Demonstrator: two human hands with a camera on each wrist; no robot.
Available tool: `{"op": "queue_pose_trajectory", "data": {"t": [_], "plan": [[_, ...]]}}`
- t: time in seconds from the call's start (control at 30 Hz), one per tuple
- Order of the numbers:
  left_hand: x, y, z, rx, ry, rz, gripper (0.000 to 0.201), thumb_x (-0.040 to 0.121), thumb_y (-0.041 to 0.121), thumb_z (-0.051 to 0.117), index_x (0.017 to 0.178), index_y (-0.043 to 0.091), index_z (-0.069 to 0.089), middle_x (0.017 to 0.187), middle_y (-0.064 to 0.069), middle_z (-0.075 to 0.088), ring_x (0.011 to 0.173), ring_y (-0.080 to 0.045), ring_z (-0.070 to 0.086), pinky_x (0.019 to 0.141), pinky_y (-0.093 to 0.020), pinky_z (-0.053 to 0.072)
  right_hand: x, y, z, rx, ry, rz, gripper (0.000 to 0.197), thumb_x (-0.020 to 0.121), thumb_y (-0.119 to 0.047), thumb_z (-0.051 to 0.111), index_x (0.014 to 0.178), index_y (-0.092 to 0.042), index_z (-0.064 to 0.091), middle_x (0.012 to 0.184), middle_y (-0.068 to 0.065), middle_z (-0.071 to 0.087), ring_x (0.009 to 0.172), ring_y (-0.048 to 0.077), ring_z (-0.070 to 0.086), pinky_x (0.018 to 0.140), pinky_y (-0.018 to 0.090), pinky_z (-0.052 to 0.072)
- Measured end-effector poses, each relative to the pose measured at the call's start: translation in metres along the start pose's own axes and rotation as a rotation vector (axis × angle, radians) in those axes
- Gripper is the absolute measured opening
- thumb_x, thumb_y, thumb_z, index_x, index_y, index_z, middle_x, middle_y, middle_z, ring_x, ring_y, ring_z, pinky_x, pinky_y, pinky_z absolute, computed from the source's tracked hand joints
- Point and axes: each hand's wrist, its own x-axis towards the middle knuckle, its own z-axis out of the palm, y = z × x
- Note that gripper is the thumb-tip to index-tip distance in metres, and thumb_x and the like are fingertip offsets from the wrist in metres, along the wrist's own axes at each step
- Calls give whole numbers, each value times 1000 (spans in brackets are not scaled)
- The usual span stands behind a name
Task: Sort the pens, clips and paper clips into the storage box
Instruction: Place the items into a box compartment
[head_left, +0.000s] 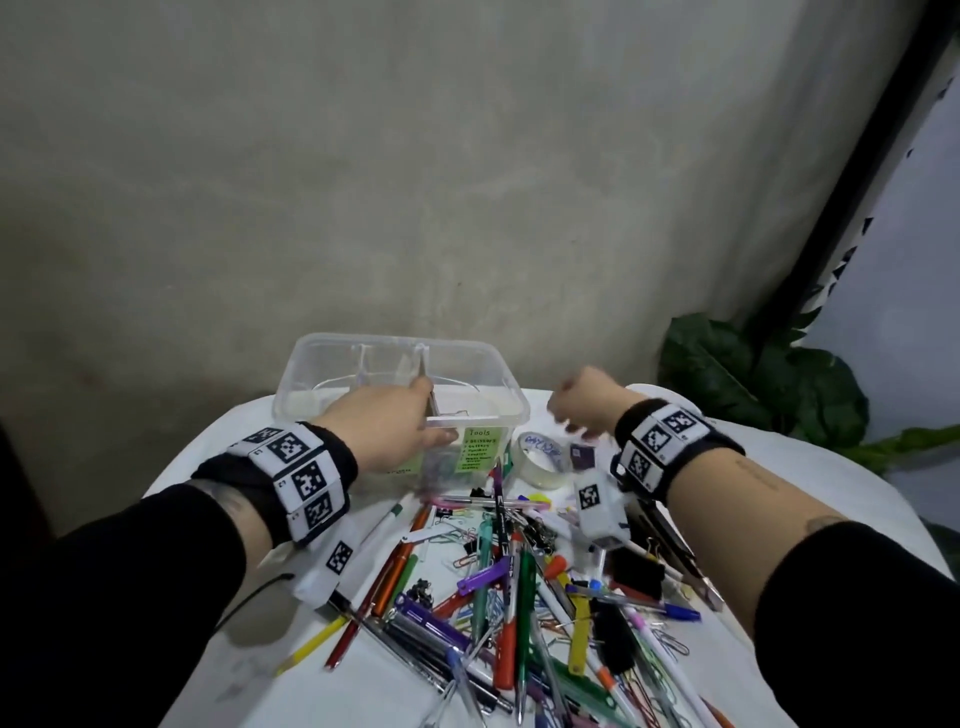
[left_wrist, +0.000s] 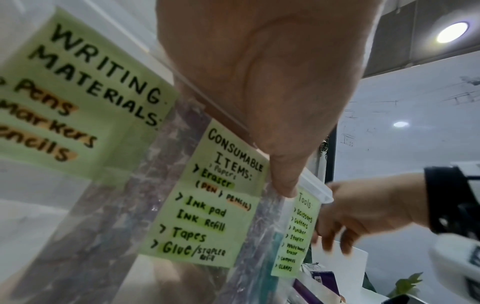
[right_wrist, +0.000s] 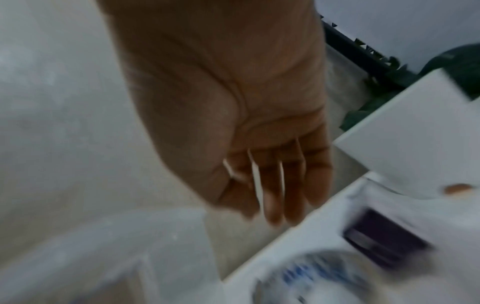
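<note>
The clear storage box (head_left: 493, 358) stands at the back of the white table, with green labels on its front wall (left_wrist: 78, 226). My left hand (head_left: 431, 415) grips its front rim: fingers reach inside, and the thumb (left_wrist: 272, 144) presses the outside above the "Consumable items" label. My right hand (head_left: 571, 415) hovers just right of the box, blurred, its fingers (right_wrist: 272, 191) straight and holding nothing. A mixed pile of pens, binder clips and paper clips (head_left: 519, 597) covers the table in front of me. The box interior looks bare.
A roll of clear tape (head_left: 543, 460) and a small purple box (head_left: 583, 456) lie right of the storage box, under my right hand. A leafy plant (head_left: 753, 379) stands behind the table's right edge. A grey wall rises close behind the box.
</note>
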Motion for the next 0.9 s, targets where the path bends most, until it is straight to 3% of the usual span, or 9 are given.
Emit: {"op": "queue_pose_trajectory", "data": {"t": [0.13, 0.23, 0.33, 0.43, 0.5, 0.57, 0.67, 0.73, 0.9], "plan": [[0, 1, 0, -16, -7, -8, 66, 90, 64, 48, 136, 19, 38, 74, 11, 57, 80, -15, 64, 79, -39, 55, -17, 10, 29, -286, -290, -63, 11, 81, -15, 66, 92, -12, 65, 80, 6, 67, 61, 20, 57, 54, 25, 51], [-1, 3, -3, 2, -9, -18, 64, 90, 65, 47, 136, 20, 38, 76, 11, 56, 83, -17, 63, 79, -38, 53, -22, 10, 46, -501, -283, -157, 20, 77, -12, 73, 94, -11, 63, 89, 4, 63, 79, 22, 56, 70, 30, 49], [-3, 5, -4, 8, -7, -25, 65, 90, 64, 47, 137, 21, 37, 77, 11, 55, 83, -17, 63, 78, -37, 53, -24, 7, 47, -608, -241, -194, 11, 82, -11, 69, 91, -7, 64, 95, 10, 66, 84, 24, 56, 71, 30, 46], [-3, 4, -3, 4, -3, -23, 65, 90, 64, 48, 138, 21, 37, 80, 10, 57, 85, -17, 63, 80, -38, 54, -17, 0, 16, -432, -6, -92, 21, 94, -16, 54, 102, 0, 63, 108, 17, 67, 86, 29, 57, 71, 32, 47], [-2, 3, -2, 4, -4, -21, 66, 89, 66, 48, 137, 21, 38, 88, 6, 63, 87, -18, 64, 83, -40, 54, -13, -9, -9, -209, 211, -91, 33, 97, -19, 49, 122, 1, 57, 120, 19, 64, 102, 33, 60, 80, 31, 46], [0, 2, -1, 10, -3, -22, 66, 89, 66, 48, 136, 22, 38, 92, 5, 65, 87, -18, 64, 83, -41, 54, -15, -24, -25, 100, 327, -164, 46, 99, -21, 48, 141, -4, 42, 113, 14, 63, 107, 30, 58, 87, 30, 44], [0, 2, -1, 22, -2, -30, 66, 88, 67, 47, 136, 22, 38, 93, 4, 65, 87, -19, 64, 82, -41, 54, -20, -52, -22, 409, 304, -287, 50, 99, -23, 52, 146, -14, 36, 94, 3, 52, 83, 21, 58, 79, 37, 54], [0, 2, -2, 24, -3, -31, 67, 88, 67, 47, 136, 22, 38, 91, 4, 65, 86, -19, 63, 81, -41, 54, -22, -58, -7, 383, 174, -294, 44, 99, -22, 53, 141, -11, 44, 93, 6, 59, 68, 20, 63, 70, 37, 59], [-2, 5, -2, 33, 2, -34, 67, 88, 67, 48, 136, 20, 39, 87, 4, 62, 83, -19, 61, 76, -37, 52, -25, -65, 18, -43, 93, -335, 37, 94, -29, 61, 125, -9, 63, 114, 8, 68, 95, 23, 67, 86, 35, 56]]}}
